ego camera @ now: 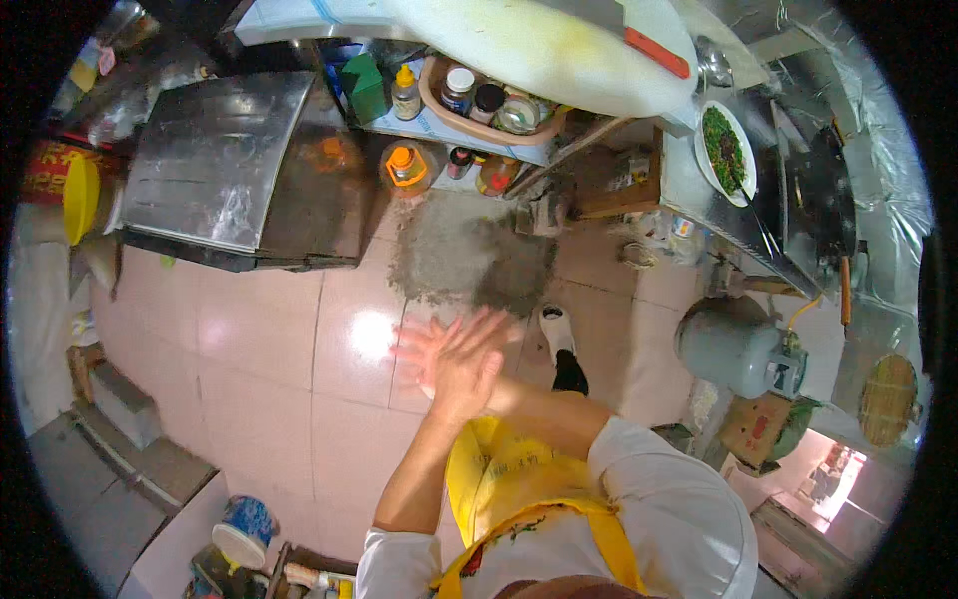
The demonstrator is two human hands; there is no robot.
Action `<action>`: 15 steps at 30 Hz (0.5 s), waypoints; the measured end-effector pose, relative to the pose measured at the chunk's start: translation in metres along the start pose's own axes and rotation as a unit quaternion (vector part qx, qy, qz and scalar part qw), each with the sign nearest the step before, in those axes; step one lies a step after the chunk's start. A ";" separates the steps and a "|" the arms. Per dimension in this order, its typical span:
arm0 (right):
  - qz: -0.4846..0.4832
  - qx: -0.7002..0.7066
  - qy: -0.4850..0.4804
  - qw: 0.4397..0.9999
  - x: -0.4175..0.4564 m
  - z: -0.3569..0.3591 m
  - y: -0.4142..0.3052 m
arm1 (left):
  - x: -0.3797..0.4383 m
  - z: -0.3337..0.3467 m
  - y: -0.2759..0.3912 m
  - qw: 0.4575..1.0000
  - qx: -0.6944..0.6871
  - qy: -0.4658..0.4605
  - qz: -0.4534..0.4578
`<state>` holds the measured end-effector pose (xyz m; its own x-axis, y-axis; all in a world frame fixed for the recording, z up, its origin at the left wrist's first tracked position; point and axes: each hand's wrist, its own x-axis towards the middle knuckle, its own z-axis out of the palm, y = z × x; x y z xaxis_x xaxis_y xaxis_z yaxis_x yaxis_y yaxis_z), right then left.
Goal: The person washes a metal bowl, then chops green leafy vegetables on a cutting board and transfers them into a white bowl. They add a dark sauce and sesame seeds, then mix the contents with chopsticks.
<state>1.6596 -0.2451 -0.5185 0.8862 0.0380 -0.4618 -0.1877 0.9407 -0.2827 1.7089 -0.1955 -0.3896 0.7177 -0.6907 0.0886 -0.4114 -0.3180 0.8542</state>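
Note:
My left hand (468, 367) lies across my right hand (423, 348), the two touching in front of the yellow apron (501, 468). Motion blurs the spread fingers, and one palm is partly hidden behind the other. Neither hand shows an object in it. Below them is the pink tiled floor (262, 322). Ahead, on the worktop, a red-handled knife (657, 52) rests on a large pale chopping board (569, 45). To the right of the board, a white oval dish (703, 150) holds chopped greens, with chopsticks (760, 221) leaning on its rim.
A tub (430, 97) of jars stands on a shelf under the worktop, beside a yellow-capped bottle (406, 93). A metal-topped cabinet (213, 165) is ahead on the left. A gas cylinder (722, 348) stands at right. A blue-and-white bucket (243, 531) sits at lower left.

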 end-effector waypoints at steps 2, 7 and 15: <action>0.147 -0.006 0.013 0.989 -0.012 0.023 0.029 | -0.040 -0.012 -0.064 0.998 -0.052 0.041 0.019; 0.181 -0.194 -0.007 0.964 0.001 0.094 0.024 | -0.150 -0.008 -0.205 0.949 0.089 0.118 -0.277; -0.173 -0.361 0.178 0.899 0.109 0.057 -0.137 | -0.291 0.054 -0.236 0.763 -0.149 0.274 -0.567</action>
<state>1.8057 -0.3504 -0.4820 0.7770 -0.4456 -0.4446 -0.2667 0.4067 -0.8738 1.5666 0.0453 -0.6451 0.6780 0.3193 -0.6621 0.7350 -0.2897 0.6130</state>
